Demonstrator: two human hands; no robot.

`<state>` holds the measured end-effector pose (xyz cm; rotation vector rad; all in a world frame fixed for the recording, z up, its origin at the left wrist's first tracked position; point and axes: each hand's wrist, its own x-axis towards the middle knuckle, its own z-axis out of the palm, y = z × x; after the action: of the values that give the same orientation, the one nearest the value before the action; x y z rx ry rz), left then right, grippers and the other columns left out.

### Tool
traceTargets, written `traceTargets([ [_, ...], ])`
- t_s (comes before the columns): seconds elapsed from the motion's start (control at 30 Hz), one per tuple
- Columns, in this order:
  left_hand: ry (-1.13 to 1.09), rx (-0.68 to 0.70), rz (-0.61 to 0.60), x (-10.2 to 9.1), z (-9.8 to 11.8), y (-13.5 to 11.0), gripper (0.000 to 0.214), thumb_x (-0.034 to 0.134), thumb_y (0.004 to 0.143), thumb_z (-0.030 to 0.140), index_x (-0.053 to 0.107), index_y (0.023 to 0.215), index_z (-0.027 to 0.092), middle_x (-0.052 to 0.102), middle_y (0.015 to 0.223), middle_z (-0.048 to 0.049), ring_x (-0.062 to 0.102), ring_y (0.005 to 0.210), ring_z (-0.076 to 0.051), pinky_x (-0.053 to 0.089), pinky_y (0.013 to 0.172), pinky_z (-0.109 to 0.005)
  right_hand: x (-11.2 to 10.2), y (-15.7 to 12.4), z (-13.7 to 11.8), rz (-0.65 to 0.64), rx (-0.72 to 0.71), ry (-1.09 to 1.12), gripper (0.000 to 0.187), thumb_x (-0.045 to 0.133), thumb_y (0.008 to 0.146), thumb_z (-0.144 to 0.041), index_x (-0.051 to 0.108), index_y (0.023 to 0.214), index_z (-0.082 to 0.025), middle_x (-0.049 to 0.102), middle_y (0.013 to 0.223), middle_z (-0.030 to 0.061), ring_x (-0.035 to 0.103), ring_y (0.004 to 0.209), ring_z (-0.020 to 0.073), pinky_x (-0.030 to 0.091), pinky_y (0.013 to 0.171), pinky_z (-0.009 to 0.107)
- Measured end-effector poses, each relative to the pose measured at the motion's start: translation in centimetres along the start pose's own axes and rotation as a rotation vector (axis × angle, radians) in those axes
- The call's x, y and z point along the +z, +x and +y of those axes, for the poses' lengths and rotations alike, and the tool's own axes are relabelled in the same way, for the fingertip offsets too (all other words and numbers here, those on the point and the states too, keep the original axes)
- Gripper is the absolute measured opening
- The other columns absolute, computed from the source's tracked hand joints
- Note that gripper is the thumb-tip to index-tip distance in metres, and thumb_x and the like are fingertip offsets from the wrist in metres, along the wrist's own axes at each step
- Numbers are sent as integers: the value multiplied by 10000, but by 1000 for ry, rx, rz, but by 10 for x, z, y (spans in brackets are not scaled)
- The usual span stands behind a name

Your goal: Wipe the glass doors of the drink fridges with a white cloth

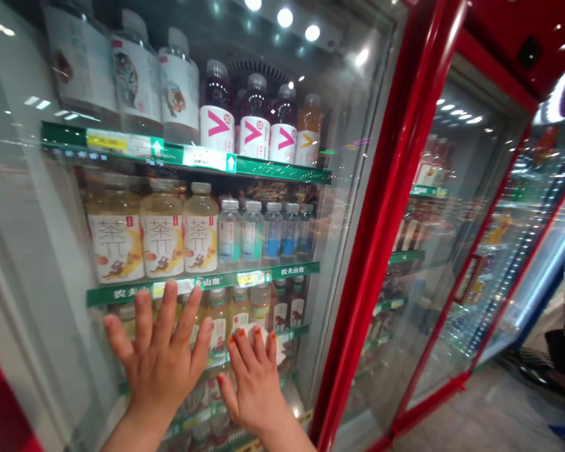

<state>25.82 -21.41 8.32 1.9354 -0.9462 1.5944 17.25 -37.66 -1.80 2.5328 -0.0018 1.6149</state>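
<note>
My left hand [162, 361] lies flat against the glass door [51, 263] of a drinks fridge, fingers spread wide. Close on its right, my right hand [257, 383] also rests on the glass, fingers stretched upward and held together; a bit of white cloth or paper [252, 329] shows under its fingertips. Neither hand grips a bottle. Behind the glass stand yellow tea bottles [162, 235] above my left hand, small water bottles [263, 232] beside them, and dark red bottles [254, 119] with pink arrow labels on the upper shelf.
A red door frame [381, 238] runs diagonally just right of my hands. Beyond it stands a second glass-fronted fridge [452, 251] with more drinks, and further lit coolers [541, 238]. Green shelf rails [273, 273] carry price tags. Grey floor [494, 417] lies at the lower right.
</note>
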Motion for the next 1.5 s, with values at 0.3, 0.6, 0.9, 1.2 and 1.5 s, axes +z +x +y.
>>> traceTargets([
  [0.3, 17, 7, 30, 1, 2, 1, 872, 724, 991, 218, 300, 1749, 295, 182, 1857, -20, 20, 1752, -248, -83, 1428, -541, -23, 48, 84, 169, 421, -100, 758, 309, 1141, -348, -57, 1781, -170, 50, 1870, 187, -53, 1749, 322, 121, 1344, 763],
  [0.6, 9, -37, 46, 1, 6, 3, 775, 624, 1059, 305, 269, 1746, 364, 174, 1850, 49, 66, 1750, -236, -44, 1422, -571, -31, 83, 64, 71, 64, -15, 787, 453, 1106, -384, 101, 1794, -235, 268, 1843, 120, 83, 1746, 336, 154, 1392, 652],
  [0.9, 3, -47, 41, 2, 7, 4, 772, 592, 1072, 303, 235, 1754, 366, 148, 1848, 78, 41, 1751, -204, -62, 1424, -538, -15, 25, 21, 41, -16, 29, 785, 516, 1083, -372, 198, 1782, -208, 223, 1855, 39, -23, 1750, 261, -4, 1426, 555],
  [1.2, -35, -34, 10, -4, 4, 2, 758, 564, 1072, 292, 244, 1758, 324, 193, 1839, 41, 66, 1750, -226, -64, 1426, -539, -34, 84, 76, 127, 182, -74, 822, 426, 1108, -321, -19, 1785, -183, 46, 1869, 108, -63, 1744, 303, 45, 1391, 695],
  [1.5, -21, -39, 29, -2, 5, 2, 748, 565, 1070, 290, 262, 1754, 315, 215, 1832, 31, 84, 1748, -234, -46, 1428, -553, -6, 31, 10, 63, -28, -35, 897, 575, 1020, -409, 155, 1793, -233, 401, 1768, 25, 74, 1736, 255, -73, 1437, 510],
])
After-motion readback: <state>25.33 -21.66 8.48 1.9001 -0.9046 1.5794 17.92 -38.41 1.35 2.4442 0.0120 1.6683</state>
